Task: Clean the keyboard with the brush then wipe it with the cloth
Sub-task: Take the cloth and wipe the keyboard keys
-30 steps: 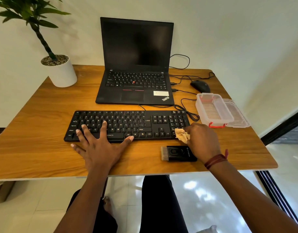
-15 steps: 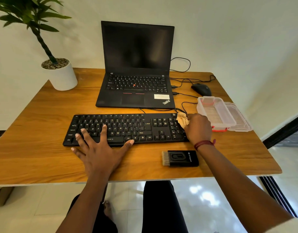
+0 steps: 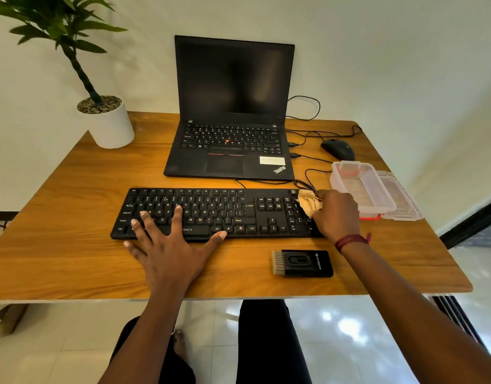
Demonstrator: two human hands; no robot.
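Note:
A black keyboard (image 3: 219, 213) lies across the middle of the wooden table. My left hand (image 3: 172, 245) rests flat with fingers spread on its lower left keys and front edge. My right hand (image 3: 336, 214) grips a crumpled tan cloth (image 3: 308, 202) against the number pad at the keyboard's right end. A black brush (image 3: 302, 263) with pale bristles pointing left lies on the table in front of the keyboard, below my right wrist.
An open black laptop (image 3: 233, 128) stands behind the keyboard, with cables and a black mouse (image 3: 338, 149) to its right. A clear plastic box (image 3: 362, 187) and its lid sit at the right edge. A white potted plant (image 3: 108, 123) stands back left.
My right hand has carried the cloth from the keyboard's front right corner up onto the number pad's upper right. My left hand has stayed on the keyboard.

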